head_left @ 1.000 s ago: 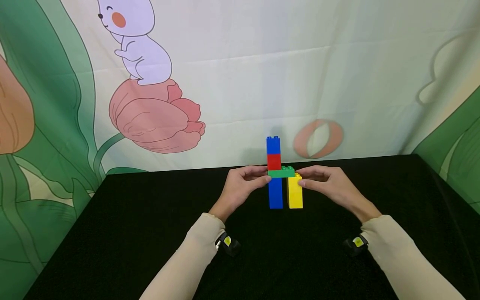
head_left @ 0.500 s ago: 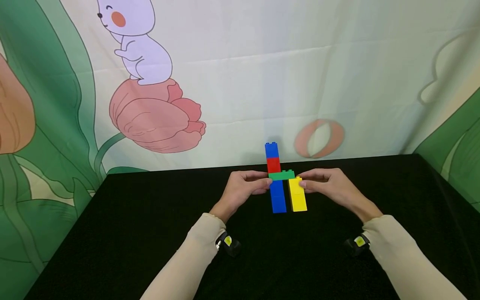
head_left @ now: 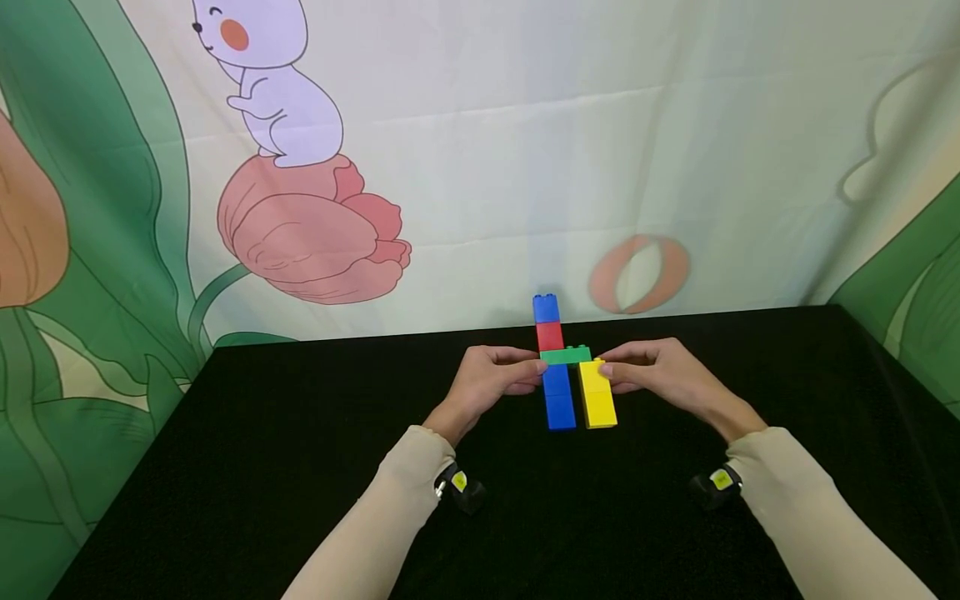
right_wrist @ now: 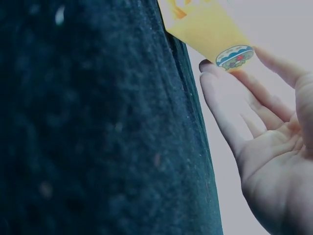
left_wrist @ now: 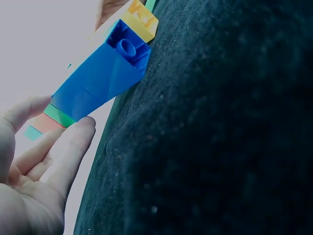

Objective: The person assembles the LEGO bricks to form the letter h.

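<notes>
A figure of toy building bricks is held up between both hands over the black cloth. Its green brick (head_left: 566,357) bridges two legs, one of stacked blue bricks (head_left: 558,402) and one of yellow bricks (head_left: 597,400). Above the green, a red brick (head_left: 550,337) carries a blue top brick (head_left: 546,308). My left hand (head_left: 487,377) pinches the blue leg near the green brick. With thumb and fingers, my right hand (head_left: 663,375) pinches the upper yellow leg. Hollow undersides of the blue leg (left_wrist: 128,48) and yellow leg (left_wrist: 142,20) show in the left wrist view.
Black cloth (head_left: 300,467) covers the table, and a printed curtain (head_left: 465,167) hangs right behind it. A round picture sticker (right_wrist: 234,58) marks the yellow leg in the right wrist view. Each wrist wears a small black camera (head_left: 468,492).
The brick figure has tilted, its legs swinging toward me and slightly right while its top drops lower in view. Both hands keep their grip and shift down slightly.
</notes>
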### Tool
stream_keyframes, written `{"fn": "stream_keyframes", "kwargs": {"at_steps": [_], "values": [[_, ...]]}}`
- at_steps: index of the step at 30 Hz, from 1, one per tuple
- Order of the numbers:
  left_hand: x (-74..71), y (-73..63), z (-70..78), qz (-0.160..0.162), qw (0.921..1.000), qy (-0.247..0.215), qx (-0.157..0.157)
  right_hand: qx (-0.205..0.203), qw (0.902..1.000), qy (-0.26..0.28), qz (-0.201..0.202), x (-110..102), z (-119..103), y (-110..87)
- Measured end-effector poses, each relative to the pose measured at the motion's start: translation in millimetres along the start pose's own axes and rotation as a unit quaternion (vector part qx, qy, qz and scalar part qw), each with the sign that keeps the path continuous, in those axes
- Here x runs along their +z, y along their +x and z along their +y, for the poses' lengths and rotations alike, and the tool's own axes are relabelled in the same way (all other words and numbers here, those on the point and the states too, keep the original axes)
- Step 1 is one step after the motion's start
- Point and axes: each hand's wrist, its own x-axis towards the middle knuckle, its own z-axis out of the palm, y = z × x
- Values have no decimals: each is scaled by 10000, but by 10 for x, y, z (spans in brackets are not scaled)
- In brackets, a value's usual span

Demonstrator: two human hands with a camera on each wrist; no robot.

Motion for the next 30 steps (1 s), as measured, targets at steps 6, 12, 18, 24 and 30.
{"fn": "stream_keyframes", "kwargs": {"at_steps": [6, 12, 18, 24, 30], "values": [[26, -1, -16, 150, 9997, 59, -202, 163, 9998, 58, 33, 25, 26, 22], [32, 8, -50, 180, 9993, 142, -296, 318, 9993, 170, 39, 50, 38, 40], [39, -7, -39, 209, 9990, 198, -353, 328, 9994, 49, -64, 39, 53, 39], [51, -7, -35, 282, 9985, 292, -376, 222, 9995, -210, -91, 47, 60, 37], [49, -14, -38, 341, 9984, 345, -294, 199, 9992, -355, 57, 82, 56, 41]]}}
